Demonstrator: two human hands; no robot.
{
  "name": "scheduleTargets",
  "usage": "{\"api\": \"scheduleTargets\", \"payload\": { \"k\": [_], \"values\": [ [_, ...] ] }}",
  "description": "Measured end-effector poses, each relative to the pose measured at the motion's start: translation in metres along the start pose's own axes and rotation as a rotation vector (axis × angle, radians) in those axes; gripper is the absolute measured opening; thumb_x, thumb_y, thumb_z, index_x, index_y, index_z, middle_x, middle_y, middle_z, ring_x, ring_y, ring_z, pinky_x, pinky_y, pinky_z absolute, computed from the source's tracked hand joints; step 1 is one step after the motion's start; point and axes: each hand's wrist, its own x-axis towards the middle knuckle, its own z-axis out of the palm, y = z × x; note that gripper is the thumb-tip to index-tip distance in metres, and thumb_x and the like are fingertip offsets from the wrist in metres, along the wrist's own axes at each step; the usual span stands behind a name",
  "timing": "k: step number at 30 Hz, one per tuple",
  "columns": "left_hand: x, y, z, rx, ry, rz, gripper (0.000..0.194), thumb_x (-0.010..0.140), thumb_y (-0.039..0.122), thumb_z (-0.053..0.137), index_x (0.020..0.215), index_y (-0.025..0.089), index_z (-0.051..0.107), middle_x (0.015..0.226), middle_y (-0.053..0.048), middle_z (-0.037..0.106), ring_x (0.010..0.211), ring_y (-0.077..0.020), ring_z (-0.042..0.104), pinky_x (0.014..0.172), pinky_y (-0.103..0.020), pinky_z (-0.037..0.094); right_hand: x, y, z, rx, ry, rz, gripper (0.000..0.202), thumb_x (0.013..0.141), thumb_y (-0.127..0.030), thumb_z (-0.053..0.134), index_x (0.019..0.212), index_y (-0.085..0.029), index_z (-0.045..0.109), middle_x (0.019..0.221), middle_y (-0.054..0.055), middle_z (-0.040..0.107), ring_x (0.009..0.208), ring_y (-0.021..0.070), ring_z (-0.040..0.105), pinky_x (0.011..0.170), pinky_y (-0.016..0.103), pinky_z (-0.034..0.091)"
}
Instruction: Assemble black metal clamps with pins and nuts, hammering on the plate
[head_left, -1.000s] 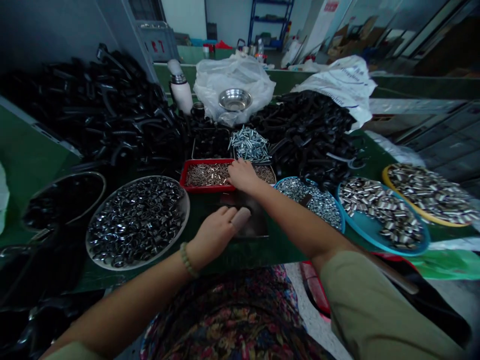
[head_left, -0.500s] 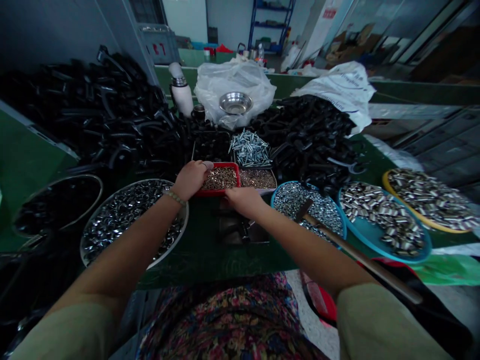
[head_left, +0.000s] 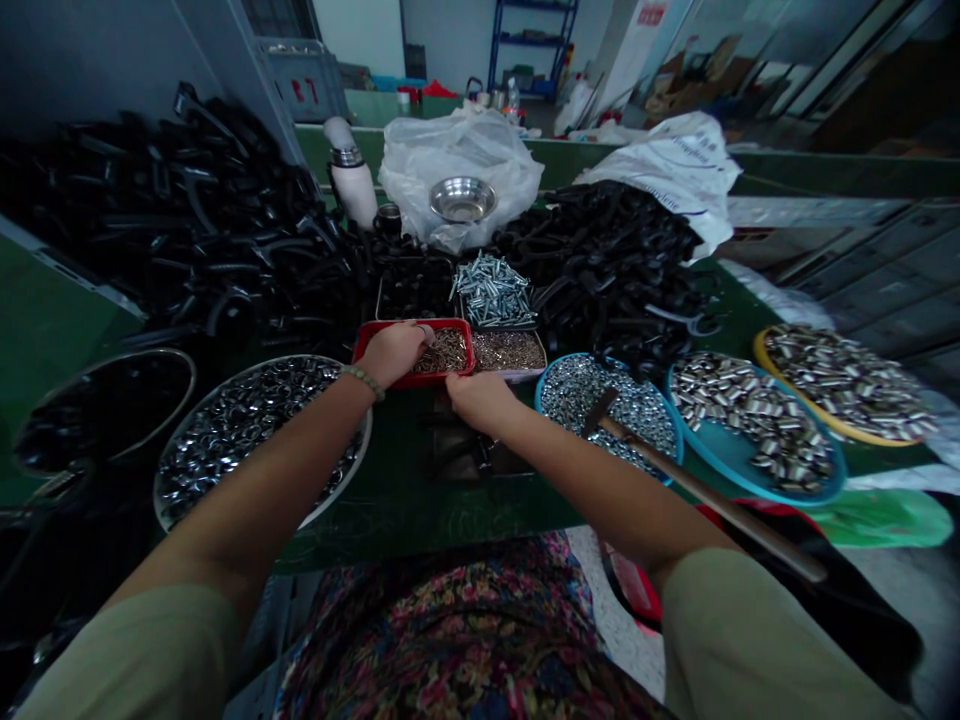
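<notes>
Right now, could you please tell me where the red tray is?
In the head view, the red tray is just left of centre, left hand over it, right hand at its near-right corner.

On the worktop, a tray of pins sits between a basin of fittings at left and a box of small parts at right; screws lie behind the box; a hammer crosses a second basin farther right, its handle toward the front edge; toward the back edge, a flask stands left of a bag bearing a bowl.
</notes>
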Motion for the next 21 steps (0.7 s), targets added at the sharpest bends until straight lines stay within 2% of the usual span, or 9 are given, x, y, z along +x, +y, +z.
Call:
{"api": "scheduleTargets", "payload": {
  "k": [2, 5, 8, 11, 16, 21],
  "values": [
    [-0.001, 0.0, 0.002, -0.004, 0.018, -0.019, 0.026, 0.086, 0.023, 0.044, 0.097, 0.017, 0.066, 0.1, -0.01, 0.067, 0.092, -0.0209, 0.062, 0.087, -0.03, 0.044, -0.02, 0.016, -0.005, 0.079, 0.059, 0.043, 0.023, 0.09, -0.02, 0.045, 0.106, -0.01, 0.058, 0.09, 0.016, 0.07, 0.082, 0.0258, 0.068, 0.072, 0.035, 0.049],
    [-0.001, 0.0, 0.006, -0.034, 0.03, -0.049, 0.026, 0.085, 0.025, 0.047, 0.102, 0.016, 0.065, 0.098, -0.011, 0.067, 0.092, -0.0233, 0.062, 0.086, -0.032, 0.045, -0.053, 0.043, -0.003, 0.432, 0.117, 0.107, 0.014, 0.083, -0.019, 0.052, 0.093, -0.014, 0.061, 0.081, 0.007, 0.068, 0.073, 0.0176, 0.064, 0.067, 0.027, 0.046],
    [-0.001, 0.002, 0.008, -0.058, 0.055, -0.068, 0.027, 0.086, 0.024, 0.046, 0.104, 0.016, 0.064, 0.096, -0.011, 0.068, 0.091, -0.0241, 0.062, 0.087, -0.033, 0.044, -0.079, 0.063, 0.012, 0.794, 0.057, 0.154, 0.013, 0.08, -0.017, 0.052, 0.086, -0.015, 0.064, 0.077, 0.002, 0.065, 0.065, 0.012, 0.06, 0.063, 0.024, 0.045],
    [-0.002, 0.006, 0.006, -0.131, 0.112, -0.106, 0.03, 0.085, 0.022, 0.045, 0.11, 0.017, 0.062, 0.1, -0.009, 0.067, 0.089, -0.0213, 0.062, 0.086, -0.031, 0.046, -0.09, 0.068, 0.031, 0.977, 0.06, 0.181, 0.017, 0.082, -0.019, 0.053, 0.089, -0.014, 0.067, 0.083, 0.003, 0.065, 0.063, 0.0108, 0.06, 0.065, 0.026, 0.048],
    [-0.006, 0.01, 0.004, -0.335, 0.218, -0.148, 0.035, 0.082, 0.016, 0.044, 0.113, 0.014, 0.061, 0.111, -0.008, 0.064, 0.098, -0.019, 0.06, 0.093, -0.03, 0.045, -0.086, 0.062, 0.045, 1.0, 0.079, 0.29, 0.014, 0.085, -0.026, 0.055, 0.087, -0.015, 0.064, 0.062, -0.003, 0.061, 0.055, 0.0102, 0.058, 0.058, 0.023, 0.045],
    [-0.012, 0.014, 0.008, -0.389, 0.263, -0.166, 0.032, 0.086, 0.019, 0.041, 0.11, 0.012, 0.061, 0.109, -0.011, 0.064, 0.101, -0.0203, 0.058, 0.098, -0.033, 0.044, -0.078, 0.055, 0.041, 0.835, 0.048, 0.326, 0.015, 0.09, -0.027, 0.052, 0.086, -0.015, 0.062, 0.062, -0.003, 0.061, 0.053, 0.0099, 0.058, 0.056, 0.021, 0.043]
  ]
}}
